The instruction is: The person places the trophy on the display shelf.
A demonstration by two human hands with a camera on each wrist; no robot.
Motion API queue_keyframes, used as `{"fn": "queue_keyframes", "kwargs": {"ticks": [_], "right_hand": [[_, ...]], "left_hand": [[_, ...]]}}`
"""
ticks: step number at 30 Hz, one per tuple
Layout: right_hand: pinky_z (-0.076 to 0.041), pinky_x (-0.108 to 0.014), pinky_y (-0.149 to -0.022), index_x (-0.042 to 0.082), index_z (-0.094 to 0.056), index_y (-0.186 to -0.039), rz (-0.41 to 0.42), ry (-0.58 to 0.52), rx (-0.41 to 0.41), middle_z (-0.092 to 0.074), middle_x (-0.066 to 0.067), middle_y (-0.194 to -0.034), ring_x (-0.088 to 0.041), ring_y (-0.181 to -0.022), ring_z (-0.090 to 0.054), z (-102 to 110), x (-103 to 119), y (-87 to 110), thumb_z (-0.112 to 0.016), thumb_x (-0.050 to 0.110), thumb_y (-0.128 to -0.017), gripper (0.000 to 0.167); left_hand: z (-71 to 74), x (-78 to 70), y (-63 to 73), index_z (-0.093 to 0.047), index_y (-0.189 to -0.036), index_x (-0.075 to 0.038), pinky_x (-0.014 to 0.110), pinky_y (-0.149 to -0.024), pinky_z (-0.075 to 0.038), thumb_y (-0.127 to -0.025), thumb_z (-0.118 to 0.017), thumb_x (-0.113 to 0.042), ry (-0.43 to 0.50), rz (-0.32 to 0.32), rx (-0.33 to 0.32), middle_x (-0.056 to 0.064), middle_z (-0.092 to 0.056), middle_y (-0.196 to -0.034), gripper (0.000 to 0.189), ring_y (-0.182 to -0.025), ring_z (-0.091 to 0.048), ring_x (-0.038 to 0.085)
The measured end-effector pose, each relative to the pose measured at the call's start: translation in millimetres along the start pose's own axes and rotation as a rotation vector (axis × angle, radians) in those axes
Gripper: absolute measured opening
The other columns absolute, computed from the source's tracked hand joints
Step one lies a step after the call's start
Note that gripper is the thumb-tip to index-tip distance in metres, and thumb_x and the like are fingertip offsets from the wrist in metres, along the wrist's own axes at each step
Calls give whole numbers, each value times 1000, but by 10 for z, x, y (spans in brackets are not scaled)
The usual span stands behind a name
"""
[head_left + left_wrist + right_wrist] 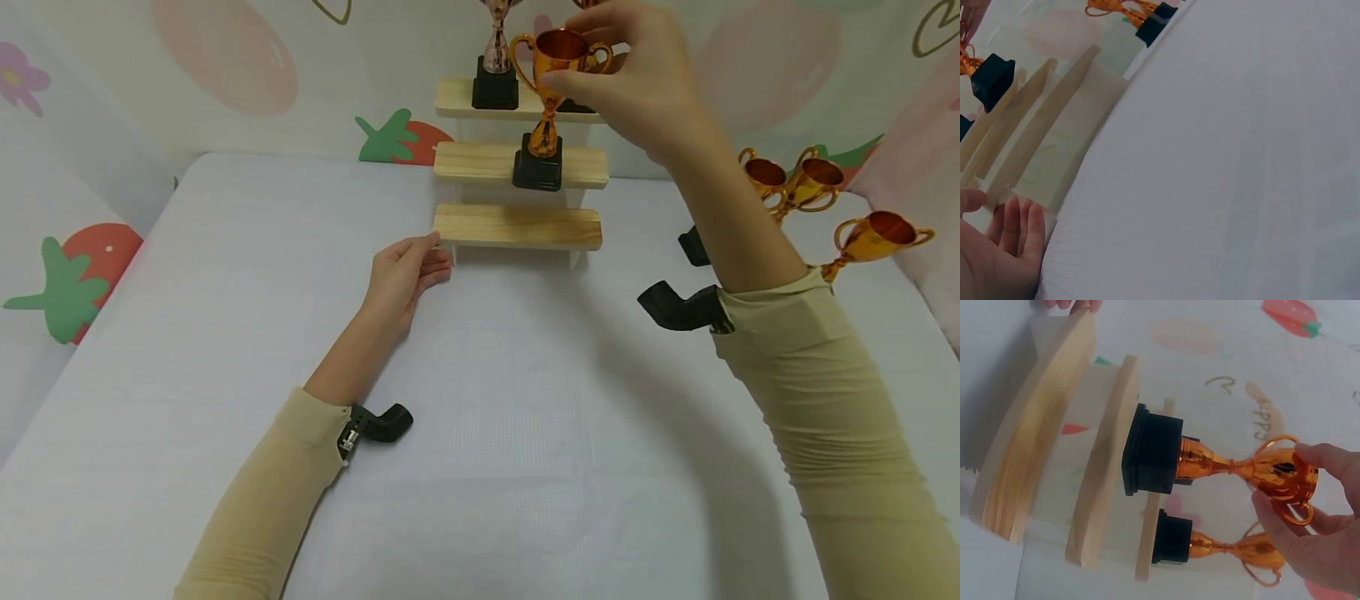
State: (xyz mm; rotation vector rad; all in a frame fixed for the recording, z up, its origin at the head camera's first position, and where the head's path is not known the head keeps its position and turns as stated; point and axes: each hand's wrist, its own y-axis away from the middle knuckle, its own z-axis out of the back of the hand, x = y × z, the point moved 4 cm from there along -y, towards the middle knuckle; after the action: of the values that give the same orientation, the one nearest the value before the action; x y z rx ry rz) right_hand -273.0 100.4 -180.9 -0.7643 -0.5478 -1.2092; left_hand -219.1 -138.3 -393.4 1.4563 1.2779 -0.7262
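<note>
My right hand (637, 83) pinches an orange-gold trophy cup (546, 125) between thumb and fingers at its bowl and handle. Upright, its black square base (1154, 450) is right by the middle board of a three-step wooden display stand (517, 227). At the stand's lower left, my left hand (405, 275) grips the end of the bottom board, with the thumb on top and fingers underneath. A shiny trophy (497, 83) occupies the left of the top board. Another trophy (1235, 549) is on that board, mostly hidden behind my right hand in the head view.
Several more orange-gold trophies (877, 237) stand at the right of the white-covered table (480, 400), partly behind my right forearm. Behind the stand is a backdrop (360, 75) with strawberries and balloons. Black wrist cameras (384, 423) stick out from both sleeves.
</note>
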Motion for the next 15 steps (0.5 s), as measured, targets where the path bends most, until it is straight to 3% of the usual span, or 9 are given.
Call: {"fn": "queue_keyframes", "kwargs": {"ticks": [4,15], "right_hand": [[-52,-22,-110,8,-57,-149,13,-33,18,-53,-14,-151,-18,-126,-51,-62,22,-52,-74,21,-101,52],[-53,-22,-107,9,-55,-149,24,-56,62,-56,-12,-150,-18,-128,-53,-211,27,-196,-75,24,-100,55]], "left_hand": [[0,3,-4,-65,-107,-4,19,-77,-64,-108,-62,-16,15,-1,4,3,-68,-83,13,-77,-69,11],[-13,4,-16,-65,-107,-3,19,-76,-64,-109,-62,-16,17,-4,2,3,-68,-82,13,-76,-69,11]]}}
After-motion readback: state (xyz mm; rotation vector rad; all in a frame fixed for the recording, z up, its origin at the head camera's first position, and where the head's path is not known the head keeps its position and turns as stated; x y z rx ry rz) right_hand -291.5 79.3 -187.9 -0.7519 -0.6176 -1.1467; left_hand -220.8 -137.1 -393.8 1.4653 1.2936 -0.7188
